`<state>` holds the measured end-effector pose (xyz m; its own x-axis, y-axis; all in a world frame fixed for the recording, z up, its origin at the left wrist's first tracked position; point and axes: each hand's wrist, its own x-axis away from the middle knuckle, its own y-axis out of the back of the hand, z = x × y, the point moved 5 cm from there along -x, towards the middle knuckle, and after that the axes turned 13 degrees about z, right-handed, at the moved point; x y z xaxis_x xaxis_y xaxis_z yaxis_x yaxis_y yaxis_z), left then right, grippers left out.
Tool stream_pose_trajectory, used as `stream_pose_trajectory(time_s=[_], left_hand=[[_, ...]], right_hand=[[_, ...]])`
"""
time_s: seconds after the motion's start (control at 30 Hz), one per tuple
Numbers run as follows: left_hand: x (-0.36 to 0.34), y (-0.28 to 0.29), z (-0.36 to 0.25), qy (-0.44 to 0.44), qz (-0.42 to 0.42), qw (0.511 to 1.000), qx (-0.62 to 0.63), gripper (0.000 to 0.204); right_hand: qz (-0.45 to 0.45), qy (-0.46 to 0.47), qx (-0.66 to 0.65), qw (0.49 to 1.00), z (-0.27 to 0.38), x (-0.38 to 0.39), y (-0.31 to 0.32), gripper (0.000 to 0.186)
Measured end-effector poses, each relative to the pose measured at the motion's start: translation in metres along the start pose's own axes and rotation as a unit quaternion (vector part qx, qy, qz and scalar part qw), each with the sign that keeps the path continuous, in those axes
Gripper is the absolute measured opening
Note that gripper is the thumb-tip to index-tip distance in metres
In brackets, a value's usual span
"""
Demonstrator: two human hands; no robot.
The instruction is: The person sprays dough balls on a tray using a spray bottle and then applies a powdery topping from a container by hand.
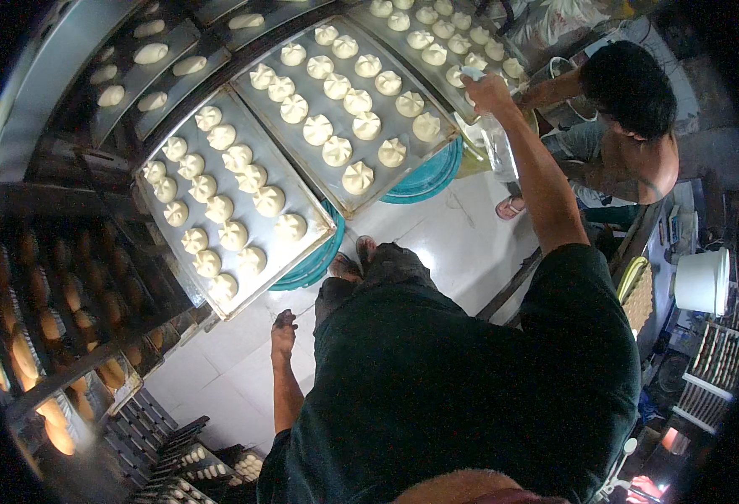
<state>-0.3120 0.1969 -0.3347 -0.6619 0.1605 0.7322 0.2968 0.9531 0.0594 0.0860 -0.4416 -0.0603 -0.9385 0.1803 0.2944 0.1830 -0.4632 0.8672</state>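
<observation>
My right hand (490, 94), arm stretched forward, is closed round the neck of a clear spray bottle (500, 153) with a pale head. It is above the edge of the far right tray (420, 67) of pale dough buns. My left hand (283, 333) hangs low beside the near left tray (284, 181), apart from it, fingers loosely bent with nothing seen in them. Rows of scored, star-topped dough buns (252, 178) lie on that tray. The middle tray (386, 181) carries more of these buns (357, 102).
Teal round tubs (427, 178) stand under the trays. At the right another person (638, 151) sits bent over near a pot. Browned loaves (25, 357) fill a dark rack at the left; oblong dough pieces (151, 54) lie on trays behind. A white bucket (699, 281) stands far right.
</observation>
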Motion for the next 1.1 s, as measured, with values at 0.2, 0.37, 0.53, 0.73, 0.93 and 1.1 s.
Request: stream_pose_trajectory(time_s=[0.2, 0.37, 0.53, 0.73, 0.93, 1.1], left_hand=[[0.001, -0.001, 0.011, -0.024, -0.01, 0.999, 0.019, 0.053], [0.002, 0.005, 0.008, -0.006, -0.043, 0.997, 0.069, 0.047], [0.0, -0.011, 0.012, -0.001, -0.05, 0.997, 0.062, 0.051], [-0.028, -0.052, -0.009, -0.016, -0.019, 0.997, 0.076, 0.058], [-0.03, -0.045, -0.022, -0.063, -0.027, 0.995, 0.068, 0.049], [-0.042, -0.042, -0.024, -0.035, -0.036, 0.993, 0.105, 0.045]], right_hand=[[-0.013, -0.085, -0.047, 0.995, 0.032, -0.008, 0.006, 0.05], [0.001, -0.046, 0.021, 0.999, 0.026, -0.031, 0.021, 0.052], [0.087, 0.021, 0.056, 0.994, 0.069, -0.042, 0.021, 0.046], [-0.039, 0.222, 0.327, 0.918, 0.055, -0.087, 0.018, 0.047], [0.056, 0.024, 0.048, 0.997, 0.094, -0.092, 0.035, 0.049], [0.084, 0.023, 0.064, 0.994, 0.073, -0.12, 0.052, 0.047]])
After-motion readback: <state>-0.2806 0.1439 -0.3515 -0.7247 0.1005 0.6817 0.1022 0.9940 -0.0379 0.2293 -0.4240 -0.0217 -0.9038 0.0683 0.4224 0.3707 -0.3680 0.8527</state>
